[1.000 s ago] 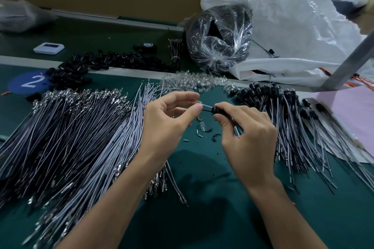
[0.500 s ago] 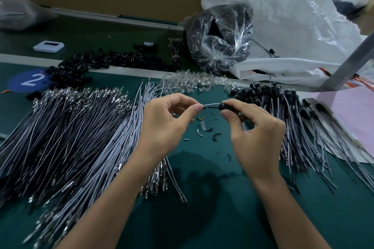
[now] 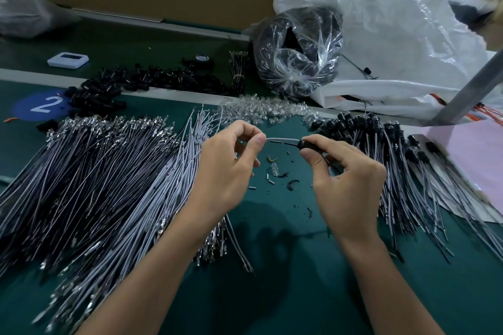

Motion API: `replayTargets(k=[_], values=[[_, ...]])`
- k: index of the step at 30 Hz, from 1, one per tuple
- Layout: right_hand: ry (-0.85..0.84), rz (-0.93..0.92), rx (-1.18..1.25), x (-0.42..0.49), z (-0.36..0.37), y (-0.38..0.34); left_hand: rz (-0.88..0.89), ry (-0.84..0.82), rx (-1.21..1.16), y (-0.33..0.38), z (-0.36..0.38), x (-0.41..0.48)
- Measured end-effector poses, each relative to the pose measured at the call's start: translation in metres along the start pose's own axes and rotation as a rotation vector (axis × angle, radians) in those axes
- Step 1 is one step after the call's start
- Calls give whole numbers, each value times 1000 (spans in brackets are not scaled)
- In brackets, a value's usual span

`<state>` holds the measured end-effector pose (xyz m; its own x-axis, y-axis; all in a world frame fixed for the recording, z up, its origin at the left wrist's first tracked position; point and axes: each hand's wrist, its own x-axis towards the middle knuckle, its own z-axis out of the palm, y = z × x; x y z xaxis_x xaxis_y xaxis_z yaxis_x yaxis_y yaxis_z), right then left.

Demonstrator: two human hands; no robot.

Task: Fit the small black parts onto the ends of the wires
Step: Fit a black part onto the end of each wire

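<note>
- Nearest, the two forearms come in over the green surface (image 3: 272, 275).
- The left hand (image 3: 226, 171) pinches one grey wire (image 3: 280, 140) between thumb and forefinger. Its fingers (image 3: 258, 141) are closed narrow on the wire, and the other ones are loosely curled.
- The right hand (image 3: 351, 187) holds the small black part (image 3: 306, 144) at the right end of this wire, pinched by thumb and forefinger.
- A second ago the two hands were almost touching and very little wire showed. Now they are drawn apart, and a short bent length of wire is open between them. I judge that the part now sits on the end, so this piece is probably ready for the right pile.
- Under the pinched wire, small scraps (image 3: 288, 183) lie on the surface.
- On the left is the big pile of bare wires (image 3: 95, 185). On the right are the finished wires (image 3: 381, 144) with black ends.
- Farther away are loose black parts (image 3: 109, 90) and a heap of clear pieces (image 3: 266, 110).
</note>
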<state>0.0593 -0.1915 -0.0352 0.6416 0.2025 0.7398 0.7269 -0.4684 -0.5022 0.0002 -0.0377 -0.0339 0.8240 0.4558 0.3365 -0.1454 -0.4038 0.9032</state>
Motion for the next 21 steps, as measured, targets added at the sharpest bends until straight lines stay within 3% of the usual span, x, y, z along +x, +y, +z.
replayTargets(k=[6, 13, 17, 21], values=[[-11, 12, 15, 0, 1, -1, 4, 70, -70, 0, -2, 0], [-27, 62, 79, 2, -2, 2, 66, 154, 45, 1, -8, 1], [-51, 47, 79, 1, 0, 1, 3, 223, -73, 0, -11, 0], [-58, 20, 58, 0, 1, 0, -62, 150, -130, 4, -9, -2]])
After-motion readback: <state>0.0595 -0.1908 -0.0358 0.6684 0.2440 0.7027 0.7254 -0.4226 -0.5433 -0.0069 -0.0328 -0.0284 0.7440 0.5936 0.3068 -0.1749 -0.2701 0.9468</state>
